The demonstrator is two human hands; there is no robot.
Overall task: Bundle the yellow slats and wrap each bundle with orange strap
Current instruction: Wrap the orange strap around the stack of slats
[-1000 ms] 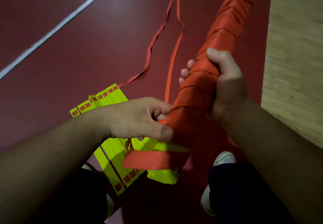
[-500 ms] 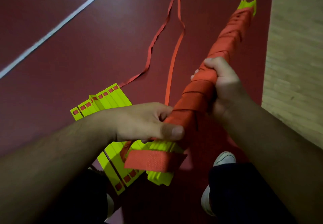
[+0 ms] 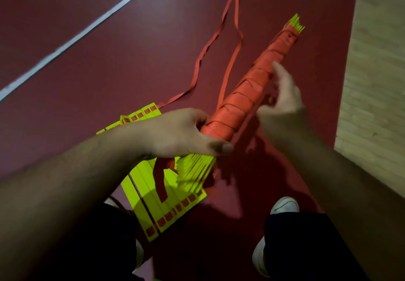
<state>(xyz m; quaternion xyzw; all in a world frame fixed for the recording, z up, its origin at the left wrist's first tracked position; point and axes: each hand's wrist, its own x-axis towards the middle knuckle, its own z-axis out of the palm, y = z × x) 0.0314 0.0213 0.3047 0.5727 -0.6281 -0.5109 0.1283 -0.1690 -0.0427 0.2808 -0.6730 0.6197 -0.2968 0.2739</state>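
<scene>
Fingers of my left hand (image 3: 182, 136) curl round the near end of the long bundle of yellow plastic slats (image 3: 259, 76) wound in orange woven strap (image 3: 230, 114), holding it slanted above the dark red floor (image 3: 109, 61). My right hand (image 3: 282, 103), blurred, hangs open beside its middle, fingers straight; whether it touches I cannot tell. Flat yellow slats (image 3: 144, 190) lie on the floor below, with loose orange strap (image 3: 232, 68) trailing away.

My left hand (image 3: 182, 133) is curled round the near end of the bundle (image 3: 241, 103), thumb across its top, forearm reaching in from near left. My right hand (image 3: 282, 100) sits just right of it, fingers straight and blurred; contact I cannot tell. That forearm slants in from near right.
</scene>
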